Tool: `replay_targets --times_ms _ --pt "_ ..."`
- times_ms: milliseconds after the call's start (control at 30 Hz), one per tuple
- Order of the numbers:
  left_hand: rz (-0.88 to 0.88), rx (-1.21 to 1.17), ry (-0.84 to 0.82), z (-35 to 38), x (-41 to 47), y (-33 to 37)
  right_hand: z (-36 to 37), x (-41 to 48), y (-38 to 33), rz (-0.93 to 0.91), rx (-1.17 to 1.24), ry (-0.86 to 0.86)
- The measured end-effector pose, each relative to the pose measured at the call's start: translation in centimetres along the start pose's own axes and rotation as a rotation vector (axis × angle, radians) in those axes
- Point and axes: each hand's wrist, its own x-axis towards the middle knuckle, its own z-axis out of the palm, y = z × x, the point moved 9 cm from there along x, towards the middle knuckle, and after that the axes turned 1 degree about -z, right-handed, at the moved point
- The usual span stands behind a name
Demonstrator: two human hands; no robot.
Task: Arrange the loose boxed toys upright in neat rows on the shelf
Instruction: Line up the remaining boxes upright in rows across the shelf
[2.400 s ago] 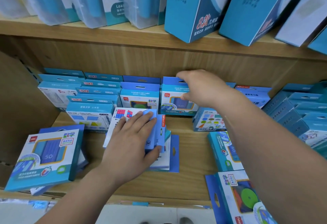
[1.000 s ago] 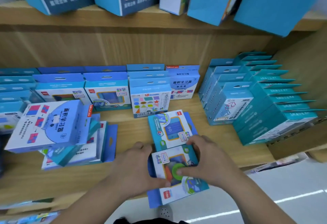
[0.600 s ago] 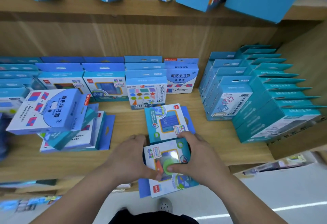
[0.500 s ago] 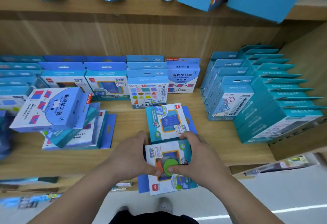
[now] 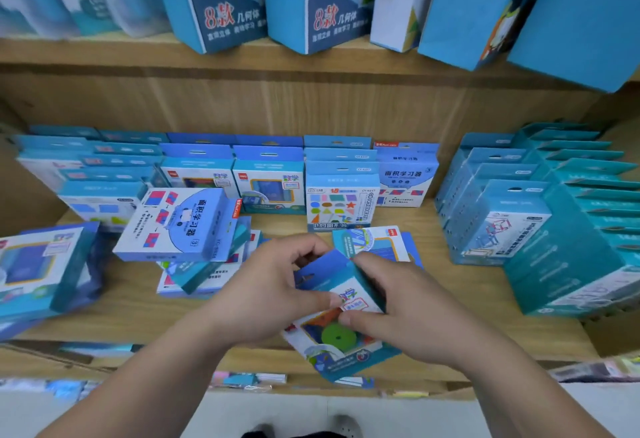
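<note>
Head view down onto a light wooden shelf of boxed toys. Grips a blue cardboard box with a clear window and a green disc inside at the front lip of the shelf, lower end hanging out past the edge, hang tab tipped toward the back. Clamps it on the left with the left hand, curled round the tab end with the thumb laid on the face; pinches it on the right with the right hand, thumb just above the disc. Probably takes it two-handed so as to swing it from flat to standing without letting it twist. Leaves a second flat blue windowed box lying just behind, partly hidden by both hands. Likely aims for the bare strip in front of the upright white-and-blue box printed with coloured shapes, at the short end of the standing rows. Yet to sort, by the look of it: the slumped heap topped by a white box with pink and blue squares at left. Needs nothing at right, among teal boxes packed upright in tight rows
</note>
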Motion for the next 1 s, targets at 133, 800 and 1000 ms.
replay_targets --times_ms 133,800,1000 --pt "0.046 0.128 0.213 -6.0 -0.7 -0.5 -0.3 2.4 -1.7 -0.008 0.051 0.038" --pt "-0.200 0.945 0.240 -15.7 -3.5 -9.4 -5.5 15.1 -11.6 -0.132 0.149 0.447" --pt "-0.184 0.942 0.242 -15.7 -3.9 -9.7 -2.9 18.4 -12.5 -0.118 0.078 0.446"
